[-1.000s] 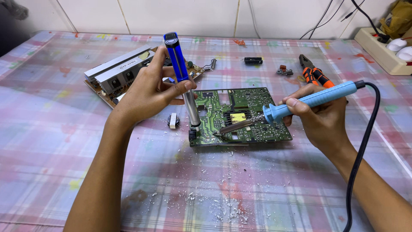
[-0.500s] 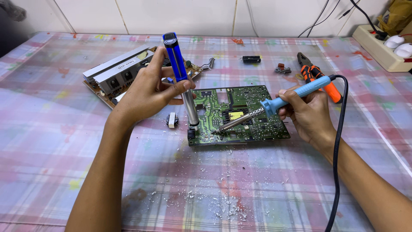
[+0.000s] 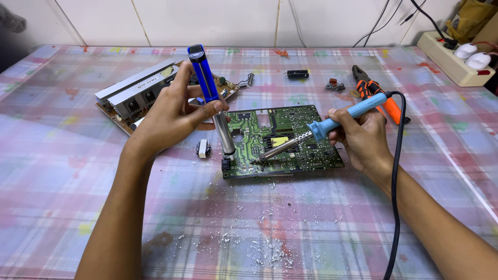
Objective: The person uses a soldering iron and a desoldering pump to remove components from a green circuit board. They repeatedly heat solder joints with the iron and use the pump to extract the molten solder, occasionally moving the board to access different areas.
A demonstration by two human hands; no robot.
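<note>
A green circuit board point(image 3: 306, 153) lies flat on the checked tablecloth. My left hand point(image 3: 171, 116) grips a blue and silver desoldering pump point(image 3: 210, 96), held almost upright with its nozzle just above the board's left edge. My right hand point(image 3: 360, 135) holds a light blue soldering iron point(image 3: 337, 119) like a pen. Its metal tip rests on the board near the front left, close to the pump's nozzle. A black cord point(image 3: 397, 171) runs from the iron back along my right forearm.
A second board with metal heat sinks point(image 3: 137, 93) lies at the back left. A small white part point(image 3: 203, 149) sits beside the green board. Orange-handled pliers point(image 3: 381, 98), a black component point(image 3: 297, 74) and a power strip point(image 3: 456, 59) are further back. Solder crumbs point(image 3: 259, 249) dot the cloth near me.
My right hand has shifted left and further from me, and the iron's tip has come down onto the board's front left. The left hand and pump have barely moved.
</note>
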